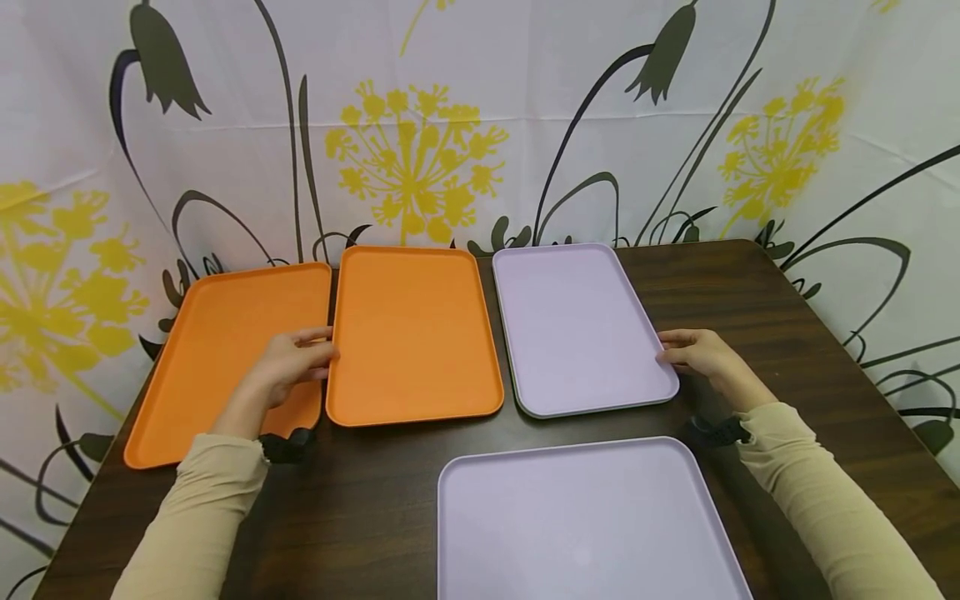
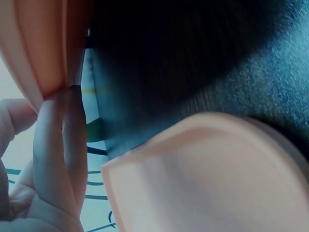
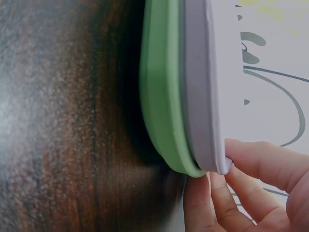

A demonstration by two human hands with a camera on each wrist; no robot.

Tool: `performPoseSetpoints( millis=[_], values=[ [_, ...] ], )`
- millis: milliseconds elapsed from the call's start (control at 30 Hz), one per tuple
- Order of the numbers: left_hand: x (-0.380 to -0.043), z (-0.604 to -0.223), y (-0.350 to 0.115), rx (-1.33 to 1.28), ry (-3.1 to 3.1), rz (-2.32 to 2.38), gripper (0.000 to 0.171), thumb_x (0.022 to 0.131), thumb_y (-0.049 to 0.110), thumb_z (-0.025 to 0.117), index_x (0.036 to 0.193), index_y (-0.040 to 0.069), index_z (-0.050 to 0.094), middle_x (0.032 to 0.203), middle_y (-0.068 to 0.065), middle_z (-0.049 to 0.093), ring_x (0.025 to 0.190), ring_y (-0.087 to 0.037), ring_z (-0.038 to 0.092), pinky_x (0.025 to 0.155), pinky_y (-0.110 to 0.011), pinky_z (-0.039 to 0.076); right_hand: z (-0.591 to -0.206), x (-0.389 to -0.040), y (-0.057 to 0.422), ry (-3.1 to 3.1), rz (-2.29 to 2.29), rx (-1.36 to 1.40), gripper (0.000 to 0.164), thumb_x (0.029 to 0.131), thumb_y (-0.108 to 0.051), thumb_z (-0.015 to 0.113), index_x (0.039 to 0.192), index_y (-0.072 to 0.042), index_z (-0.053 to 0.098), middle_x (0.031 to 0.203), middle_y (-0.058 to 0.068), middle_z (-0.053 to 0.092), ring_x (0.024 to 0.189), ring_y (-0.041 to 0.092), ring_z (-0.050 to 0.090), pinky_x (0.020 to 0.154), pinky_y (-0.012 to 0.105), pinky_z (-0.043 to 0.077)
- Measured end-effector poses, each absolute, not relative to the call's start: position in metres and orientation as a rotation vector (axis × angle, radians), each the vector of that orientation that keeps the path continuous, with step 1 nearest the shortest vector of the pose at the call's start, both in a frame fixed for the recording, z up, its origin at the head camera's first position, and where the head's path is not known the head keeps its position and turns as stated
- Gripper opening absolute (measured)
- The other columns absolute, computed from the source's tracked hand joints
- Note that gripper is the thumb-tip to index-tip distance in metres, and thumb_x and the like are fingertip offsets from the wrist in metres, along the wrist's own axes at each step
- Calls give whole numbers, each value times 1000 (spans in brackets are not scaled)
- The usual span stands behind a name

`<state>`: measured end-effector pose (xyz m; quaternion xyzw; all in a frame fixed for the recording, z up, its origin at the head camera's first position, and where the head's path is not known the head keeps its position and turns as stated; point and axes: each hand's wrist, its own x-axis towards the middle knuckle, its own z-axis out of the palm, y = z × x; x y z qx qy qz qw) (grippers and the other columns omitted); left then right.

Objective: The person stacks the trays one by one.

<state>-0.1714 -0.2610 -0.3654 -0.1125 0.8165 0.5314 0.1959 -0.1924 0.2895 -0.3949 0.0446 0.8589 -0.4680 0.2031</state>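
My left hand [image 1: 291, 363] pinches the left edge of the middle orange tray [image 1: 412, 333], thumb on its rim and fingers beneath in the left wrist view. That hand reaches over another orange tray [image 1: 243, 312] on the left. With my right hand [image 1: 702, 356] I grip the right edge of a lavender tray [image 1: 581, 325]. A green tray [image 3: 159, 96] lies directly under it, seen in the right wrist view. There the thumb touches the lavender rim while the fingertips press the green tray's edge from below.
Nearer to me, another lavender tray [image 1: 585, 525] lies on the dark wooden table [image 1: 352, 508], cut off by the frame's bottom. A white flower-print curtain [image 1: 540, 150] hangs behind the table's far edge.
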Motion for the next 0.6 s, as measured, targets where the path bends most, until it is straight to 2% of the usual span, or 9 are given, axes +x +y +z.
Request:
performPoseSetpoints(
  millis=[200,267,367,467,600],
  values=[
    [-172,-366,-264,-282,2280,1509,65,96,20,52,152,5,22,130,-13,51,76,9,61,74,-12,56,-396,-194,292,2367,-1336,105,59,89,-7,62,137,18,38,104,1,68,79,-9,54,74,13,53],
    [-171,-367,-265,-275,2279,1526,65,96,20,51,152,4,22,123,-9,55,76,9,61,74,-13,56,-395,-194,293,2355,-1348,99,59,89,-6,61,136,18,37,101,-4,68,78,-10,54,72,11,53],
    [-171,-368,-266,-275,2267,1560,64,97,19,51,152,4,22,103,8,58,76,9,62,74,-13,56,-394,-194,294,2346,-1355,91,59,89,-6,61,136,19,37,99,-5,68,78,-10,54,72,11,52],
    [-170,-368,-267,-286,2254,1587,65,97,20,52,152,4,22,91,20,55,75,9,63,73,-14,57,-394,-194,294,2350,-1340,89,58,89,-7,61,136,18,38,108,5,68,79,-10,54,73,11,53],
    [-169,-369,-268,-300,2237,1618,65,97,20,53,152,4,23,87,25,55,75,9,64,73,-14,57,-392,-194,294,2364,-1299,86,56,91,-10,60,136,16,40,126,23,58,82,-10,55,78,14,55]
  ],
)
